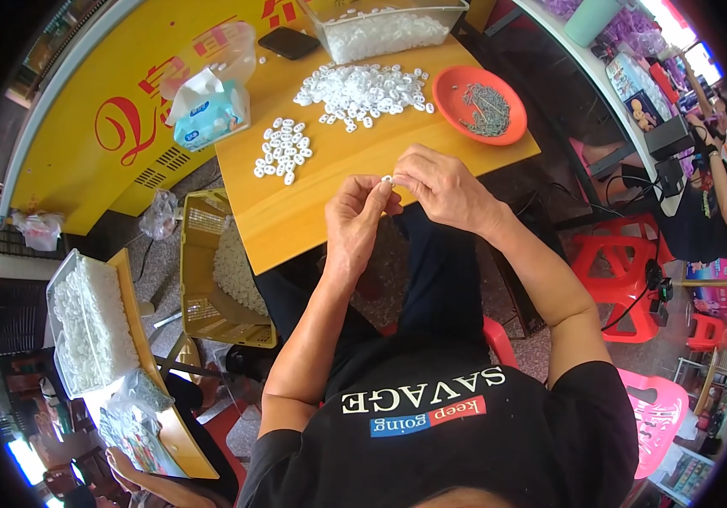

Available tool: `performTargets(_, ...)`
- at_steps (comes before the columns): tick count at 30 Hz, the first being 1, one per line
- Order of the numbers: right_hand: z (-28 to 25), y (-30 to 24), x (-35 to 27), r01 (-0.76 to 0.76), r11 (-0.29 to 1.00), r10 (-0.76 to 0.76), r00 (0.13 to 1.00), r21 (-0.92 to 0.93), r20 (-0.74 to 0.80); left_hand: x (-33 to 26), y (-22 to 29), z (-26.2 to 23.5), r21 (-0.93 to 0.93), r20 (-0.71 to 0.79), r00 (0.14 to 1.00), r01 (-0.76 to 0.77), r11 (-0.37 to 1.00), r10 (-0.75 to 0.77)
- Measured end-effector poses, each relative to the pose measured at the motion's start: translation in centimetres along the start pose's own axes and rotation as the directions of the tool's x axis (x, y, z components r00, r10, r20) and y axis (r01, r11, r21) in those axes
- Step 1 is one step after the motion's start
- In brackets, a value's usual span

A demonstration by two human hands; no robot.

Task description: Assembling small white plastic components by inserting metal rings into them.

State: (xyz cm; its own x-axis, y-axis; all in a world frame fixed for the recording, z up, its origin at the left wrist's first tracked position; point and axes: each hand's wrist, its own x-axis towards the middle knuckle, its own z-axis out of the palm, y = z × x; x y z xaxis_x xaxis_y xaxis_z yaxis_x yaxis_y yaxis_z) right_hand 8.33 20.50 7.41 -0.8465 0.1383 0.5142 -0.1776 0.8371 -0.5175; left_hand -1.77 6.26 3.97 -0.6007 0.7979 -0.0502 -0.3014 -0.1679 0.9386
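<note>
My left hand (356, 216) pinches a small white oval plastic piece (387, 179) at the table's near edge. From the other side the closed fingers of my right hand (445, 186) meet it; whether they also hold a metal pin is too small to tell. Beyond my hands lies a large heap of similar white oval pieces (359, 91) with dark marks or holes. A smaller group of them (283, 151) is spread to its left. On the right, an orange-red bowl (445, 85) contains many thin grey metal pins or screws (488, 110).
The wooden table (287, 224) also carries a blue tissue pack (211, 114), a black phone (288, 43) and a clear bin (456, 19) of white pieces. A yellow crate (202, 317) stands at lower left. Red stools (617, 279) are on the right; other people sit nearby.
</note>
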Motion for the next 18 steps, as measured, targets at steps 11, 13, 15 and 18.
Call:
performTargets(11,2.2,1.9,-1.1,-0.146,0.987,0.147,0.989,0.068,-0.019,1.6,-2.1,-1.0,0.107,0.028,1.0,-0.005,0.994,0.002)
performTargets(13,2.1,1.6,-0.7,-0.162,0.983,0.163,0.987,0.084,-0.009,1.5,-2.3,-1.6,0.05,0.023,1.0,0.016,0.999,-0.018)
performTargets(15,1.6,1.1,-0.5,-0.278,0.944,0.28,0.96,0.178,0.015,1.4,-2.4,-1.7,-0.01,0.018,0.999,0.036,0.999,-0.035)
performTargets(18,1.7,1.5,-0.6,-0.219,0.962,0.223,0.975,0.164,-0.011,1.2,-2.2,-1.3,-0.05,0.016,0.999,0.038,0.998,-0.038)
